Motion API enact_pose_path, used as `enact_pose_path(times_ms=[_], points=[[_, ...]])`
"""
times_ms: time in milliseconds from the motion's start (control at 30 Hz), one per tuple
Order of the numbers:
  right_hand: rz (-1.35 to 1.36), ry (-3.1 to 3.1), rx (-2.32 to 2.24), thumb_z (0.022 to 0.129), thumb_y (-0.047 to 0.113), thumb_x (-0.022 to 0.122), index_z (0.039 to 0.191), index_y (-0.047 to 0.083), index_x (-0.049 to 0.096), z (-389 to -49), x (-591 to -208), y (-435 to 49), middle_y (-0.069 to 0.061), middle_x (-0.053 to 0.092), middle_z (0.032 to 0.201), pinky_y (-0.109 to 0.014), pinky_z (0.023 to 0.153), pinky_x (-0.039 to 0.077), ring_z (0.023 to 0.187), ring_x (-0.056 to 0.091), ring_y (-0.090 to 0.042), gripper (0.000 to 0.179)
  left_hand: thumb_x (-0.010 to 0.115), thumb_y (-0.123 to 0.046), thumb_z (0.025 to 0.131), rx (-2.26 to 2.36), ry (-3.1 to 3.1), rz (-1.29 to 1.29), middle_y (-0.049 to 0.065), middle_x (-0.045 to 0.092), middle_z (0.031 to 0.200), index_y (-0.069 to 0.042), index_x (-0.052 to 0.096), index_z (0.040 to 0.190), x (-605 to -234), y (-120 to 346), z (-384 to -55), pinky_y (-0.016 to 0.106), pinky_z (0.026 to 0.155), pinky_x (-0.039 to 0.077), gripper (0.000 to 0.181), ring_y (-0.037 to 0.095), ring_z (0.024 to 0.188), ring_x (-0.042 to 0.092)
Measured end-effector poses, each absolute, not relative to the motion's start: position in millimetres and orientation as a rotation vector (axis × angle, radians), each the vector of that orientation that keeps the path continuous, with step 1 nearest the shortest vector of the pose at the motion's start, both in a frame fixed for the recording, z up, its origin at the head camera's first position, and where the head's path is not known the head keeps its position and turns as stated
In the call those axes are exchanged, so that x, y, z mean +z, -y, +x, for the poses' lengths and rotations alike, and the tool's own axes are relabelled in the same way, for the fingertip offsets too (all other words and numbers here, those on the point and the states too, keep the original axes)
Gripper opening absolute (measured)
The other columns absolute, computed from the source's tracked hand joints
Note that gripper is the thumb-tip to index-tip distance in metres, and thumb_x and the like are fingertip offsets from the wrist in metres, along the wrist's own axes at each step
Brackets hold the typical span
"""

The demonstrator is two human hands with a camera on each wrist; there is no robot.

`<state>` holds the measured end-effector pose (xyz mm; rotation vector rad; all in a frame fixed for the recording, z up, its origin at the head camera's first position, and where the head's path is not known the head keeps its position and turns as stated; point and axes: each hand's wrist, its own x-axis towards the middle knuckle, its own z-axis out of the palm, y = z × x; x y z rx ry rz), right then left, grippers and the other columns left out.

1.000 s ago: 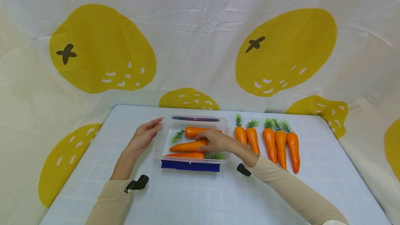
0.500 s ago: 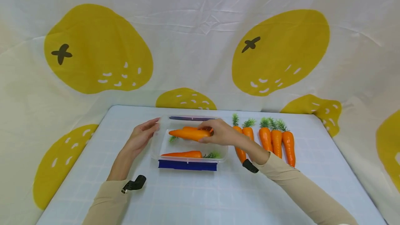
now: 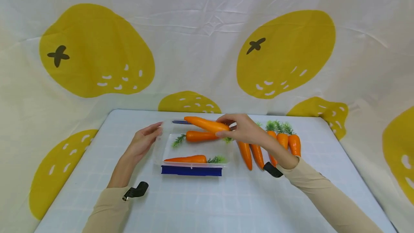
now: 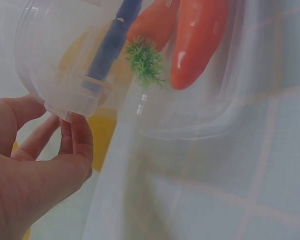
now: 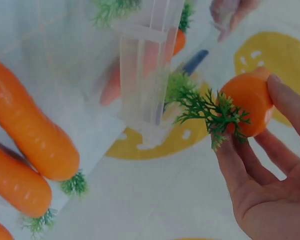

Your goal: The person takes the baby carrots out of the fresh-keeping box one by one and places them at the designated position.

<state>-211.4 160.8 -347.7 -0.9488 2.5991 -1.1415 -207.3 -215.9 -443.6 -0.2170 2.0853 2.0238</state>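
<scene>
My right hand (image 3: 242, 129) grips an orange carrot (image 3: 203, 123) by its thick end, raised over the far right part of a clear plastic container (image 3: 184, 149). In the right wrist view the green leaves (image 5: 210, 112) stick out past my fingers. Two carrots lie inside: one near the middle (image 3: 198, 136), leaves to the left, and another along the near wall (image 3: 187, 159), leaves to the right. My left hand (image 3: 140, 145) is at the container's far left corner. In the left wrist view its thumb and fingers (image 4: 82, 137) pinch the rim there.
A row of carrots (image 3: 244, 154) with green tops lies on the table right of the container, partly hidden by my right arm. A blue latch flap (image 3: 191, 170) hangs at the container's near side. Behind the table hangs a cloth (image 3: 194, 46) with yellow fruit prints.
My right hand has picked up the carrot from the container's middle and lifted it up, away and to the right. The left hand has stayed at the container's corner.
</scene>
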Motion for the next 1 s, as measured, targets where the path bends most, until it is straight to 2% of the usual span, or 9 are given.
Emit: enact_pose_path(times_ms=[200,400,600,900,1000], points=[[-0.835,-2.627,-1.235,0.092,0.029,0.081,0.127,0.012,0.07,-209.6,-340.0,-181.7,-0.002,0.071,0.118,-0.037,0.089,0.059,0.105,0.065,-0.019,0.041,0.061,-0.031,0.105,2.017,-2.086,-0.22,0.007,0.037,0.163,-0.012,0.042,0.158,-444.2,216.0,-208.1,0.041,0.124,0.025,0.059,0.018,0.138,0.039],[-0.768,-2.665,-1.267,0.091,0.029,0.082,0.126,0.011,0.07,-208.7,-338.5,-202.6,-0.003,0.07,0.118,-0.037,0.092,0.058,0.107,0.064,-0.019,0.042,0.061,-0.031,0.105,2.009,-2.081,-0.233,0.007,0.035,0.165,-0.012,0.04,0.159,-443.6,216.3,-207.8,0.041,0.124,0.024,0.061,0.018,0.139,0.038],[-0.648,-2.736,-1.235,0.09,0.035,0.082,0.128,0.01,0.07,-203.9,-345.7,-226.1,-0.005,0.071,0.119,-0.045,0.097,0.056,0.11,0.064,-0.022,0.047,0.061,-0.03,0.105,2.016,-2.067,-0.235,0.008,0.036,0.164,-0.012,0.041,0.159,-443.0,215.2,-208.4,0.04,0.124,0.025,0.06,0.016,0.135,0.04],[-0.434,-2.779,-1.244,0.09,0.044,0.08,0.129,0.014,0.069,-190.5,-360.9,-264.5,-0.005,0.07,0.122,-0.041,0.093,0.058,0.11,0.065,-0.023,0.051,0.061,-0.03,0.105,2.017,-2.058,-0.248,0.007,0.036,0.164,-0.012,0.04,0.159,-442.6,215.0,-207.6,0.039,0.124,0.025,0.061,0.016,0.137,0.04],[-0.396,-2.794,-1.246,0.091,0.044,0.079,0.13,0.014,0.068,-187.4,-368.7,-279.1,-0.006,0.07,0.122,-0.044,0.092,0.058,0.11,0.065,-0.025,0.051,0.061,-0.03,0.105,2.013,-2.063,-0.255,0.007,0.036,0.164,-0.013,0.04,0.159,-442.7,215.2,-207.9,0.039,0.124,0.024,0.06,0.016,0.137,0.04]])
